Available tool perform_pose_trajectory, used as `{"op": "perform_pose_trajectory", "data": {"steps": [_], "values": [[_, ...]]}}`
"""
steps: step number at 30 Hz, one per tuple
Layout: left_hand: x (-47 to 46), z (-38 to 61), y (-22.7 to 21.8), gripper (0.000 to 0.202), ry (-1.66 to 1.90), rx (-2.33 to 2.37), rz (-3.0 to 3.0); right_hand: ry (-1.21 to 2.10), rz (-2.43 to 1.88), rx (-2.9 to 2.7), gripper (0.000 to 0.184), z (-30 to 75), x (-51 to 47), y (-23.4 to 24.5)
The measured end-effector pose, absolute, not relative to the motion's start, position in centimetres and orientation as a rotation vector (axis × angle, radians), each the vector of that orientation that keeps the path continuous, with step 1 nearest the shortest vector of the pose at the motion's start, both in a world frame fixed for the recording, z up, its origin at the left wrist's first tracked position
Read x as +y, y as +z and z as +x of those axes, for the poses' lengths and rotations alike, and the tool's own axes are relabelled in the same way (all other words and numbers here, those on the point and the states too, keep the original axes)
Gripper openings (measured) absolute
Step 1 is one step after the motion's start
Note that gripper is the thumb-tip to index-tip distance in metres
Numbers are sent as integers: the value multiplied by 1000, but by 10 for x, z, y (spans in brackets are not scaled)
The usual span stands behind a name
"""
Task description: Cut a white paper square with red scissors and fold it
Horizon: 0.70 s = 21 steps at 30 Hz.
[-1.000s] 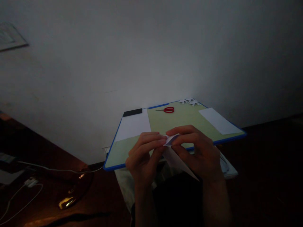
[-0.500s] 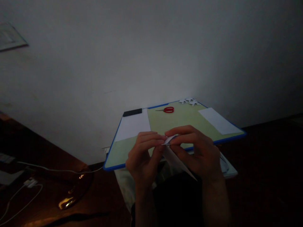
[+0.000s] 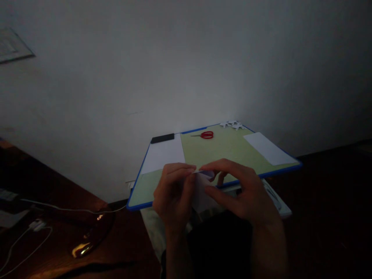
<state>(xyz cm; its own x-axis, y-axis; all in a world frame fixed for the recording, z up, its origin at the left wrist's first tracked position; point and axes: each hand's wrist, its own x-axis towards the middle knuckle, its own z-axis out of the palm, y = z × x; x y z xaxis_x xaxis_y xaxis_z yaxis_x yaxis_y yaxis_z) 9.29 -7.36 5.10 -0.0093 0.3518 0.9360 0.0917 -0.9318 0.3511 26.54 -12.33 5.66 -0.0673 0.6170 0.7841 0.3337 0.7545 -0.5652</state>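
Observation:
A folded strip of white paper [image 3: 202, 193] hangs between my two hands, just over the near edge of the green board. My left hand [image 3: 175, 190] pinches its upper left part between thumb and fingers. My right hand [image 3: 242, 190] is at the paper's right side, thumb and index finger on either side of the fold, lightly gripping it. Dim light and the fingers hide part of the fold. Farther back on the board lie red-handled scissors [image 3: 207, 135].
The green board [image 3: 221, 147] has a blue rim. On it are a white sheet [image 3: 164, 153] and a dark flat object [image 3: 162, 138] at left, a white paper [image 3: 269, 148] at right, and several small folded paper shapes [image 3: 232, 124] at the far corner. A wall stands behind.
The paper has turned, so its loose part now hangs down near my left hand instead of slanting right. My right hand's thumb and index finger have spread wider.

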Motion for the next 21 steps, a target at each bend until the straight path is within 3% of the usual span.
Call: {"op": "perform_pose_trajectory", "data": {"steps": [5,21], "values": [[-76,94,51,18,1972,470,2097,222,-827,-1610,21,264,-124,58],[-79,102,55,19,2074,378,1986,115,-715,-1545,15,250,-124,65]]}}
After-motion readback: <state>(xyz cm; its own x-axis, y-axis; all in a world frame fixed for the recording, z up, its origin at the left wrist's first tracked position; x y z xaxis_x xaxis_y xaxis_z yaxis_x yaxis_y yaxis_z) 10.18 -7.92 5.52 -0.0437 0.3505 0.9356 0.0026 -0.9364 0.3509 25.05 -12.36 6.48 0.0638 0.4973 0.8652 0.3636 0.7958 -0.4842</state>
